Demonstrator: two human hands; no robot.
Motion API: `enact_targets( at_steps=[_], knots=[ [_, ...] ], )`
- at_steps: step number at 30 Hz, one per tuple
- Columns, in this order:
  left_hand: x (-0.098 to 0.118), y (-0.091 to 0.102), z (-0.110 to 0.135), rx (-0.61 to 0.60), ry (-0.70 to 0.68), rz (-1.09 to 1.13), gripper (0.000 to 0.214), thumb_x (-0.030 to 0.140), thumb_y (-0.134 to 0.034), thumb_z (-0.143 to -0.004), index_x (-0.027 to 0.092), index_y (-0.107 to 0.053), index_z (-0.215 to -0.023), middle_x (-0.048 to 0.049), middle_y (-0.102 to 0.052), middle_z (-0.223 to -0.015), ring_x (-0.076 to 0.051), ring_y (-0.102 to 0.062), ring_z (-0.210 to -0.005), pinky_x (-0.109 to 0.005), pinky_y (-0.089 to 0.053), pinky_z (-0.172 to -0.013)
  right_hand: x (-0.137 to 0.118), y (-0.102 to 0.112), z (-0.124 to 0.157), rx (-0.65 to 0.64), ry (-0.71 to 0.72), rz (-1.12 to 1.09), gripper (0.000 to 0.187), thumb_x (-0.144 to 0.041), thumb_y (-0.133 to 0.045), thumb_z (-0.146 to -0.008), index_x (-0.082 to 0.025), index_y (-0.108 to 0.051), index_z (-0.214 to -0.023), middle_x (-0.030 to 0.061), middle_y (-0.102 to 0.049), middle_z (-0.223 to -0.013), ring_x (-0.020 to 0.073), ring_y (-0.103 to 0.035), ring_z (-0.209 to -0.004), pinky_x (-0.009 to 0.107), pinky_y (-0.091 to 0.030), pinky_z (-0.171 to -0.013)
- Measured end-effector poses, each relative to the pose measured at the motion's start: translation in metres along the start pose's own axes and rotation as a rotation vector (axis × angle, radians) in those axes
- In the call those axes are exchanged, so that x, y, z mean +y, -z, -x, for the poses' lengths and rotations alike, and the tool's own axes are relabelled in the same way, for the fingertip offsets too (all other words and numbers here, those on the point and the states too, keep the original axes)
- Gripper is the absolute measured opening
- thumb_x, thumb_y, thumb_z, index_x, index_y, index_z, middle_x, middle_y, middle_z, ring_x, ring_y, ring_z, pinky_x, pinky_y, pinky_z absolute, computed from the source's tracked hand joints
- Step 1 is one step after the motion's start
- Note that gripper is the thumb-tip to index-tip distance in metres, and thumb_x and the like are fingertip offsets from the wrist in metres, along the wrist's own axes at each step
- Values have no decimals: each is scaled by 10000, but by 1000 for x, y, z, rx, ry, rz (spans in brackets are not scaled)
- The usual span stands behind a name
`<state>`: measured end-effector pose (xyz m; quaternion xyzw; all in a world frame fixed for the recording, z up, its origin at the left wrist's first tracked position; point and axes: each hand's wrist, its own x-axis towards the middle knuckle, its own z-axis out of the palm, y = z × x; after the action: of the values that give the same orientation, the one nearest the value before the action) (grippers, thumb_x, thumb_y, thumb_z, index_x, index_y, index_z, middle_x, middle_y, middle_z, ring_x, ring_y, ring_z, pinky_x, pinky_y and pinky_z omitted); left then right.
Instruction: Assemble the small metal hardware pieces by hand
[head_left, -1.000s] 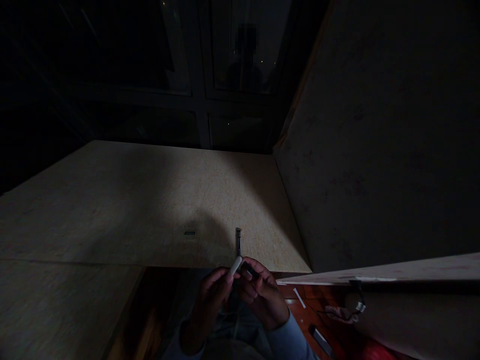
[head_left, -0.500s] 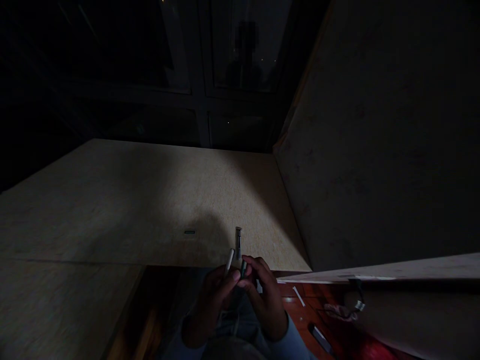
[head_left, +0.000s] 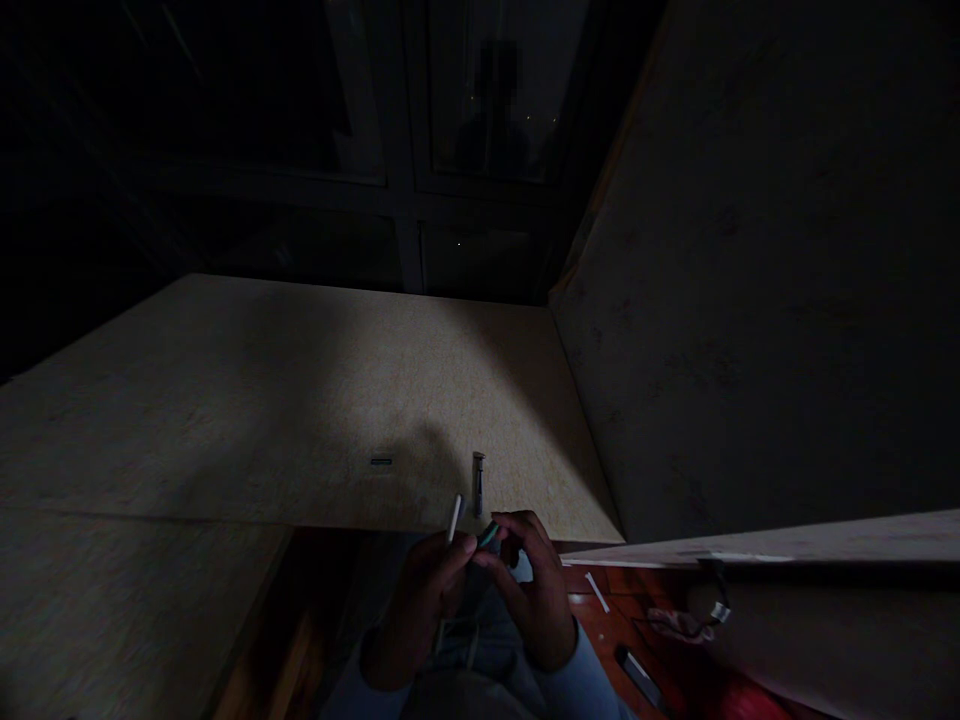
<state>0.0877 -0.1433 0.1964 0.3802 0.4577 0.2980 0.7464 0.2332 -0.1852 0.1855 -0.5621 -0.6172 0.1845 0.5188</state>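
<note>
My left hand [head_left: 429, 585] is closed around a slim white stick [head_left: 454, 520], which points up and away from me. Its thumb reaches to the near end of a small, flat green piece [head_left: 488, 534]. My right hand [head_left: 536, 580] pinches that green piece between thumb and fingertips; the dim light hides its exact kind. Just beyond my hands, on the table, lies a thin metallic tool with a crosswise head [head_left: 479, 484], shaped like a razor. Left of it rests a small dark bar [head_left: 381, 461].
The pale table [head_left: 315, 390] ends near my hands. A panel [head_left: 750, 280] rises on its right, and dark windows [head_left: 409, 150] stand behind. On the reddish floor lie a white strip [head_left: 598, 592], a dark oblong object [head_left: 639, 676] and a cable [head_left: 679, 630].
The green piece has turned from near upright to slanting right, showing more of its face. The white stick has shifted slightly left. The objects on the table have stayed put.
</note>
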Motion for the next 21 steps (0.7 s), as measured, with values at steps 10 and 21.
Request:
enact_targets(
  at_steps=[10, 21],
  knots=[
    [2, 0, -1, 162, -68, -90, 711, 806, -654, -667, 143, -398, -688, 34, -295, -576, -65, -264, -535, -234, -200, -497, -3, 2, 6, -11, -239, -308, 126, -275, -571, -969, -176, -642, -1002, 44, -599, -863, 108, -587, -812, 206, -471, -722],
    [1, -7, 2, -8, 79, 144, 757, 752, -786, -538, 86, -614, -856, -1, -444, -626, -73, -371, -572, -207, -290, -531, -1, 6, 6, -165, -84, -493, 527, -294, -769, -817, -350, -606, -1315, 38, -570, -981, 125, -559, -868, 238, -475, -773]
  ],
)
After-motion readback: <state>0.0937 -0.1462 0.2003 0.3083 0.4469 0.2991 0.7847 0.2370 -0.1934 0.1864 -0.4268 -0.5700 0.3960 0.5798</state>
